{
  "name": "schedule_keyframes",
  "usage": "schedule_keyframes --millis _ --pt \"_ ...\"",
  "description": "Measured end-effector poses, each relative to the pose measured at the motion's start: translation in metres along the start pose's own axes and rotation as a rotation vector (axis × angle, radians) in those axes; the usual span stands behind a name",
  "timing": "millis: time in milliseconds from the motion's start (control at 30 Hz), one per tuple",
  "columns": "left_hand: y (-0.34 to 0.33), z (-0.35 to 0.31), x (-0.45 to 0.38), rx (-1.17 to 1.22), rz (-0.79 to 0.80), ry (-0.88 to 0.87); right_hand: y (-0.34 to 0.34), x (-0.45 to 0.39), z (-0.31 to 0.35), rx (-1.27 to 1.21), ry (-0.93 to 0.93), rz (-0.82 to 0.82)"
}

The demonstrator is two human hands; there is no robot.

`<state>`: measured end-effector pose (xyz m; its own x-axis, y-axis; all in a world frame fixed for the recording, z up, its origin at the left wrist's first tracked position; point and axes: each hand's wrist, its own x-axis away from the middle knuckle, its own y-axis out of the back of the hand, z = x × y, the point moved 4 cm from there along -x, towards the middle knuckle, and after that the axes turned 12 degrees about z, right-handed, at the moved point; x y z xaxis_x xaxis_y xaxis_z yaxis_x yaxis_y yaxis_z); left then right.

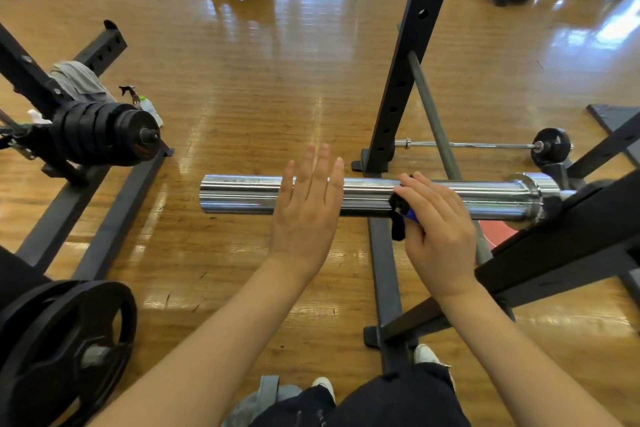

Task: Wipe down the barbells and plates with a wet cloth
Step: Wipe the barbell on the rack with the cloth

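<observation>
A shiny chrome barbell sleeve (242, 196) runs left to right at mid-frame, its bare end at the left and its collar (530, 194) at the right by the rack. My left hand (306, 215) is flat with straight fingers over the middle of the sleeve. My right hand (440, 232) grips a dark cloth with a blue patch (401, 215) against the sleeve, right of the left hand. Black plates (100, 135) sit stacked on a second bar at the left. Another black plate (62, 347) is at the lower left.
A black rack upright (408, 55) rises behind the sleeve and its base beams cross the wooden floor. A thin barbell with a small plate (550, 146) lies on the floor at right. A grey towel (78, 80) and a spray bottle (145, 106) sit by the left stack.
</observation>
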<state>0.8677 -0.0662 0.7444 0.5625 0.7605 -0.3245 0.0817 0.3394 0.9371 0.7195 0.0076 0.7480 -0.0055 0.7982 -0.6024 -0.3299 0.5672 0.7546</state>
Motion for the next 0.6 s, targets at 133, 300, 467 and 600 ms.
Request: schedule_keyframes --millis 133,300,467,600 --pt "0.005 0.001 -0.005 0.075 0.068 -0.013 0.006 -0.009 0.016 -0.032 -0.017 -0.021" --pt "0.021 0.008 -0.02 0.149 0.324 -0.108 -0.023 -0.007 0.045 0.031 0.189 0.095" --pt "0.026 0.013 -0.025 0.21 0.39 -0.141 -0.024 0.004 0.017 0.102 0.211 0.072" --pt "0.02 0.009 -0.017 0.056 0.294 -0.116 -0.015 0.007 0.01 0.07 0.15 0.028"
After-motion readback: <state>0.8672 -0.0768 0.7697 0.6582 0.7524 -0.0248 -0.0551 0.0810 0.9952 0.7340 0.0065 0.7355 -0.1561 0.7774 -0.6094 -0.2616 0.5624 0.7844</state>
